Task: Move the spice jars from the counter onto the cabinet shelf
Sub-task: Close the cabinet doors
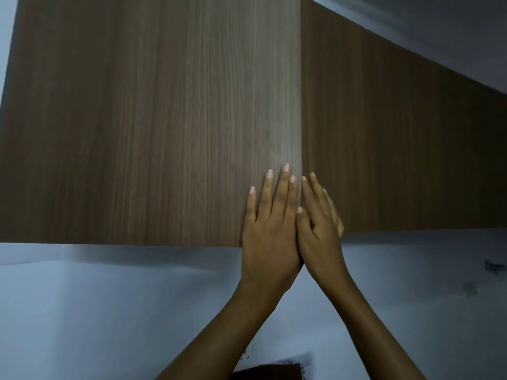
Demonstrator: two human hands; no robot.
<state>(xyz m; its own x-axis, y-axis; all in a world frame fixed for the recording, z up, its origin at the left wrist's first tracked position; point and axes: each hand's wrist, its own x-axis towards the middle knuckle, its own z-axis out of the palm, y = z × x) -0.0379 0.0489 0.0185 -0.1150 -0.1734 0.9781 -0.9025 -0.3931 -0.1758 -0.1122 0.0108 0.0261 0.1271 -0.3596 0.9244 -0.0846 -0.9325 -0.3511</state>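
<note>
Lowest in view, at six o'clock, a dark brown flat-topped object [267, 372] with a scrap of pale patterned cloth beside it pokes in at the edge; what it is cannot be told. Two bare forearms rise on either side of it and meet a little toward five o'clock of centre.

The left hand [270, 229] lies flat, fingers straight and slightly spread. Its palm presses on the brown wood-grain left cabinet door [151, 119], close to that door's right edge and lower corner. The right hand [318, 223] sits just beside it on the three o'clock side, its thumb touching the left hand's index-finger side. Its fingers are nearly straight and point up along the vertical seam. It holds nothing, and whether its fingertips touch the door edge cannot be told.

The left cabinet door fills the view from nine to twelve o'clock. Its lower edge sits lower in view than that of the darker brown wood-grain right cabinet door [384, 160], which runs off toward three o'clock. A pale blue-grey wall [109, 311] spreads below both doors, with a small dark fitting [493, 267] on it at the four o'clock edge. A grey ceiling [425, 23] shows at one o'clock. Where the spice jars stand cannot be told from this view.
</note>
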